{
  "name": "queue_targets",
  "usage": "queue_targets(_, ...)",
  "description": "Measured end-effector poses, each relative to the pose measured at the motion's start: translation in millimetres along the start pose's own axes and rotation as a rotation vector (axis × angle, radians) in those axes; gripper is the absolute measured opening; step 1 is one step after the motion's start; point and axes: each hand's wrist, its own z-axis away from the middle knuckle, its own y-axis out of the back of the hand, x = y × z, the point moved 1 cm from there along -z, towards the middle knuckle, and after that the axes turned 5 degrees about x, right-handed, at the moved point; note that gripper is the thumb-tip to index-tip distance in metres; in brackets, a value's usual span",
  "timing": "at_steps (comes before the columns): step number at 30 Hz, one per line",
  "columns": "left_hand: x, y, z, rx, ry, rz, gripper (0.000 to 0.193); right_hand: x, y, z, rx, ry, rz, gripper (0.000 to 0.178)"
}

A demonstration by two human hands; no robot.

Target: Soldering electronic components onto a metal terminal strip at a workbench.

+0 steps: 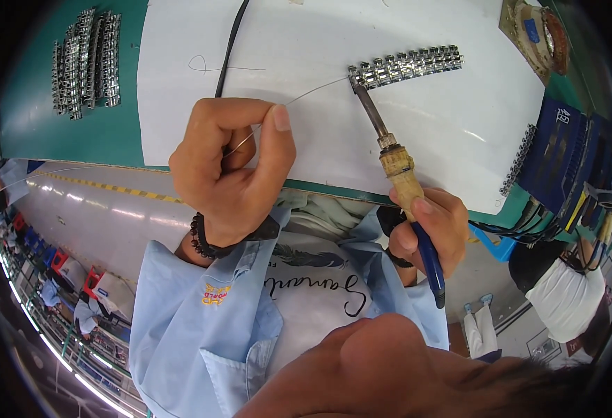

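My left hand (pixel 233 167) is closed in a pinch, thumb against forefinger, on a thin solder wire (pixel 318 89). From there the wire runs up and right to the near end of a strip of shiny metal connectors (pixel 410 66) lying on white paper. My right hand (pixel 433 230) is wrapped round the handle of a soldering iron (pixel 398 166), yellowish with a dark blue rear part. The iron points up and left, its tip at the strip's left end, where the solder wire also ends. Whether solder is melting there is too small to tell.
Several similar connector strips (pixel 86 63) lie on the green mat (pixel 34 132) at left, and another strip (pixel 517 159) near the right edge. A blue box-shaped unit (pixel 555 150) stands at right. A black cable (pixel 231 49) crosses the white paper (pixel 292 28). Another person (pixel 564 292) is at lower right.
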Motion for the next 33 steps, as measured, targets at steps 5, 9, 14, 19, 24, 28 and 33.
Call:
queue_targets(5, 2, 1, 6, 0.080, 0.029, 0.071, 0.013, 4, 7, 11, 0.069, 0.054, -0.037, 0.029)
queue_targets(9, 8, -3, 6, 0.075, 0.044, 0.089, 0.013, 2, 14, 10, 0.121, 0.000, -0.038, 0.028)
queue_targets(14, 15, -6, 11, 0.034, 0.034, 0.044, 0.012, -1, 22, 12, 0.093, 0.001, -0.020, 0.030)
queue_targets(19, 25, -8, 15, 0.071, 0.061, 0.036, 0.012, -9, 29, 9, 0.055, -0.092, -0.023, 0.033)
queue_targets(24, 26, -9, 18, 0.122, 0.042, 0.084, 0.012, -9, 30, 8, 0.047, -0.082, -0.016, 0.034)
queue_targets(28, 25, -6, 17, 0.123, 0.050, 0.077, 0.013, -10, 25, 6, 0.045, -0.069, -0.014, 0.033)
queue_targets(33, 21, 0, 17, 0.104, 0.034, 0.061, 0.012, -9, 24, 16, 0.130, 0.031, 0.038, 0.031)
